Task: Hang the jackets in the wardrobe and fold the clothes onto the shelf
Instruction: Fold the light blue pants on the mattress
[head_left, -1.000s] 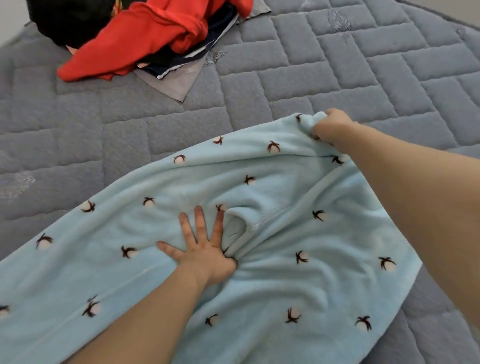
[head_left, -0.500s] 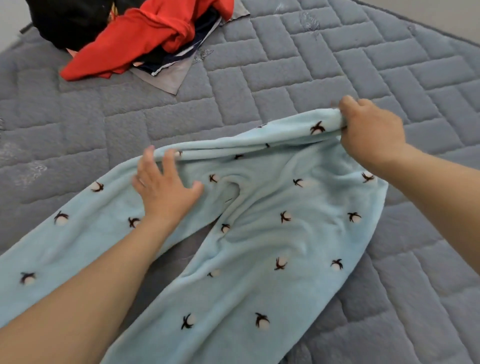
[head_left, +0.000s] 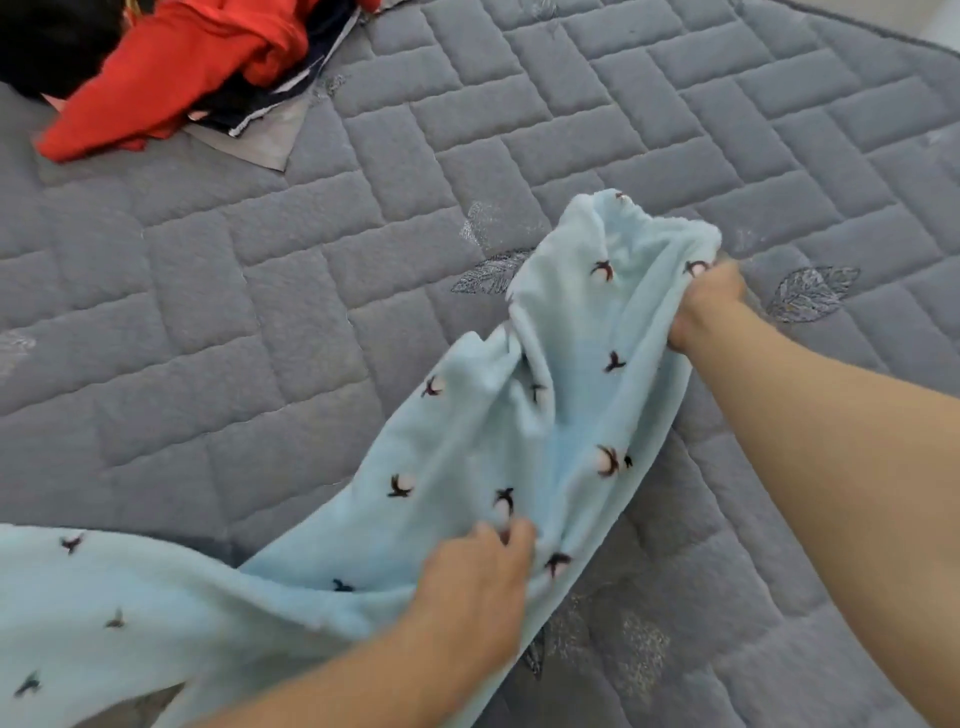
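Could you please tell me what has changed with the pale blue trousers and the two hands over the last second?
The left hand, which lay flat on the pale blue trousers, now grips the fabric. The right hand keeps its hold on the waistband. The trousers went from spread flat to bunched together. The red garment stays in its pile on the mattress.

A grey quilted mattress (head_left: 395, 291) fills nearly the whole view, stitched in a brick-like pattern of rectangles with pale embroidered leaf motifs (head_left: 810, 293) scattered across it. Its piped edge (head_left: 878, 36) runs across the upper right corner. Lighting is soft and even.
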